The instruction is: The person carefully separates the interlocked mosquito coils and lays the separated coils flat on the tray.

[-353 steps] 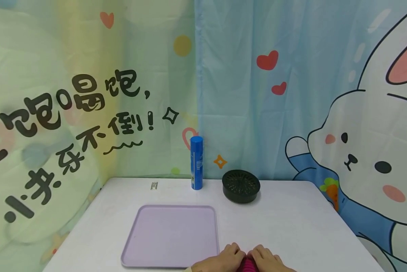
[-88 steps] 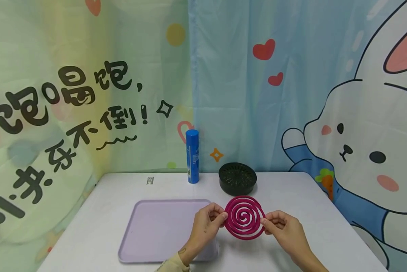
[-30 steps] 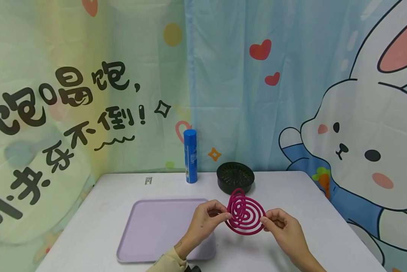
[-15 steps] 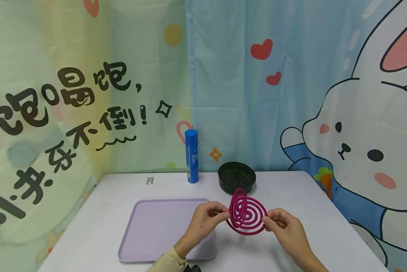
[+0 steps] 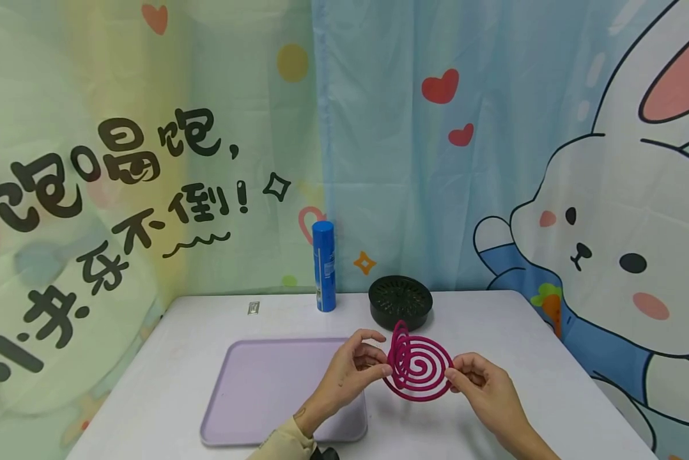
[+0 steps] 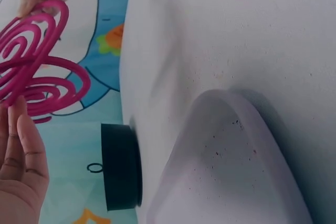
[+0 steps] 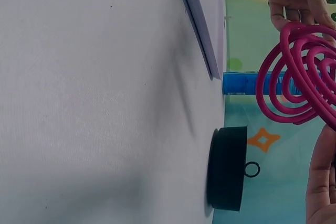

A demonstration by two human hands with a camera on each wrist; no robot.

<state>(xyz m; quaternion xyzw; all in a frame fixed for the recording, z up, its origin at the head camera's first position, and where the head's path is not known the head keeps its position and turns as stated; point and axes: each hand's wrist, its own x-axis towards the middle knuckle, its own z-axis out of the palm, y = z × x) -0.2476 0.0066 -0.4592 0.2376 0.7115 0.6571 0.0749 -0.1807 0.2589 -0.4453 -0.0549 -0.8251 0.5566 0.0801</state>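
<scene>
Above the front of the table, a magenta mosquito coil is held up between both hands. Part of the spiral stands out at an angle from the flat rings on its left side; whether it is a second coil partly parted from the first, I cannot tell. My left hand pinches the left edge with the thumb, its index finger raised off the coil. At the opposite edge, my right hand pinches the rim between thumb and fingers. In the left wrist view, left fingertips touch the coil's lower edge.
A lilac tray lies left of the coil, partly behind the left forearm. Behind stand a black round tin with a slotted lid and a blue spray can. A small metal piece lies at the back left.
Earlier the hands were low at the table's front edge; the coil then came up, flat. Its left part has since swung out and now stands steeper. The left index finger has lifted.
</scene>
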